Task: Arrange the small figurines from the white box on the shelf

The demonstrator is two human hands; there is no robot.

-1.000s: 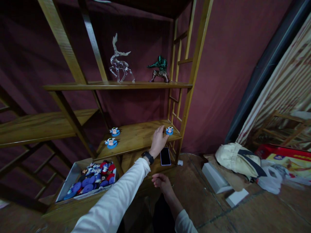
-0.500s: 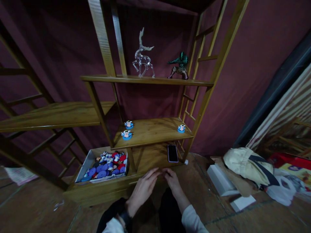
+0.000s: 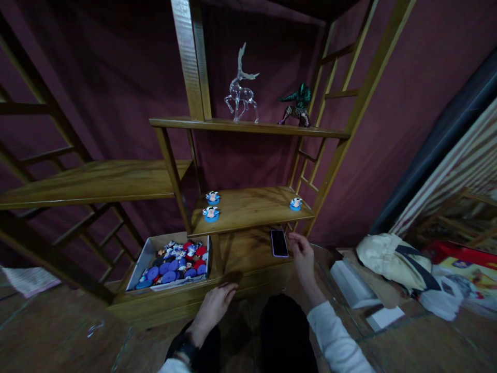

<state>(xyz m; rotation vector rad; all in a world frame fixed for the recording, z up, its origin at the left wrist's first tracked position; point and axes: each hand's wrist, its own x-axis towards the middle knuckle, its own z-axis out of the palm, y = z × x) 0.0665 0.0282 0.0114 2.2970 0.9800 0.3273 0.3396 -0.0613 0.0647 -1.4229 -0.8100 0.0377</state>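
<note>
My right hand (image 3: 303,255) is just right of a phone (image 3: 279,243) on the low shelf, fingers loosely extended, with nothing visible in them. My left hand (image 3: 216,305) hovers in front of the shelf's lower edge, its fingers stretched out to the right and holding nothing I can see. On the shelf above the phone are three small figurines on blue round bases: one at the back left (image 3: 213,197), one at the front left (image 3: 210,213), one at the right (image 3: 295,203). A box (image 3: 136,269) left of my hands holds many figurines with purple, blue and red bases.
On the upper shelf (image 3: 217,125) stand a clear glass deer (image 3: 241,96) and a dark green crouching figure (image 3: 298,106). To the right, white boxes (image 3: 351,285), a beige bag (image 3: 388,259) and a plastic bag (image 3: 442,300) lie on the floor.
My hands have moved apart from where they met. The right went up and right towards the phone; the left shifted slightly down and left. The view has turned a little left.
</note>
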